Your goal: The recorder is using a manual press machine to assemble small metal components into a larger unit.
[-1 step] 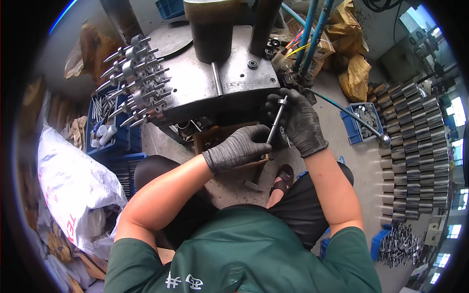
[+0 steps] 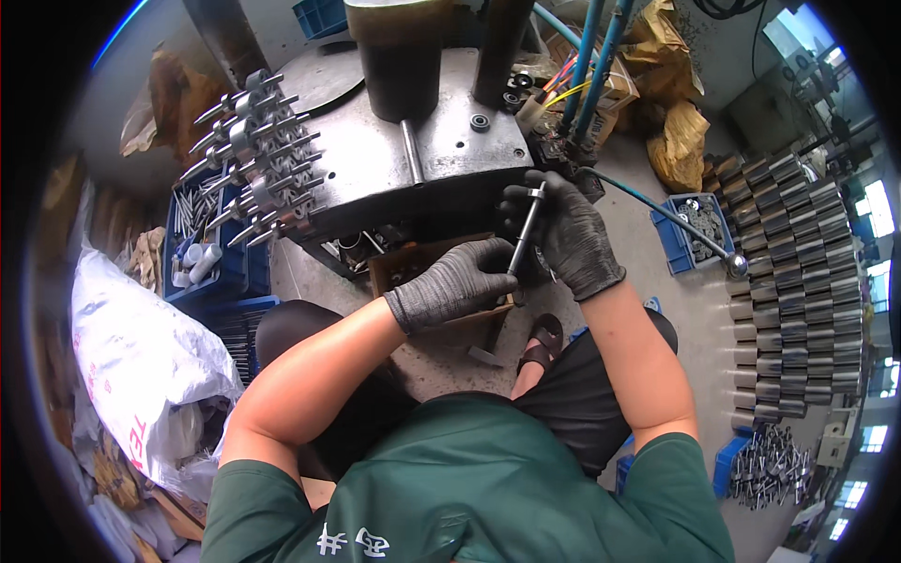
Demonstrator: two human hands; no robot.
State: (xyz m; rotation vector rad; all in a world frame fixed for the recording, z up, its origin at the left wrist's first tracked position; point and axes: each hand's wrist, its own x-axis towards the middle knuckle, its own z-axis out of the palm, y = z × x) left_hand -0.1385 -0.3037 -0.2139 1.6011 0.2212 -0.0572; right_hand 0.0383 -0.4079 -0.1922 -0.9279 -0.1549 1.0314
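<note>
A slim metal shaft [image 2: 527,230] slants between my two gloved hands, in front of the machine table's near edge. Near its upper end sits a small shiny ring [image 2: 536,193], perhaps a bearing. My left hand [image 2: 457,281], in a dark grey glove, pinches the shaft's lower end between thumb and fingers. Around the upper end, my right hand [image 2: 574,235] is closed, its fingers partly hidden behind the shaft. On the metal machine table [image 2: 375,167] lie another metal rod [image 2: 411,152] and a small bearing [image 2: 481,123].
Shafts with rings [image 2: 263,159] stand stacked at the table's left end. A blue bin [image 2: 192,253] of metal rods is beside them. At right are a ball-ended lever [image 2: 737,266], a blue bin of small parts [image 2: 690,235] and rows of metal cylinders [image 2: 793,300]. A white sack [image 2: 141,347] lies left.
The whole view has shifted slightly, so things sit a little further left. Both hands keep their hold on the shaft.
</note>
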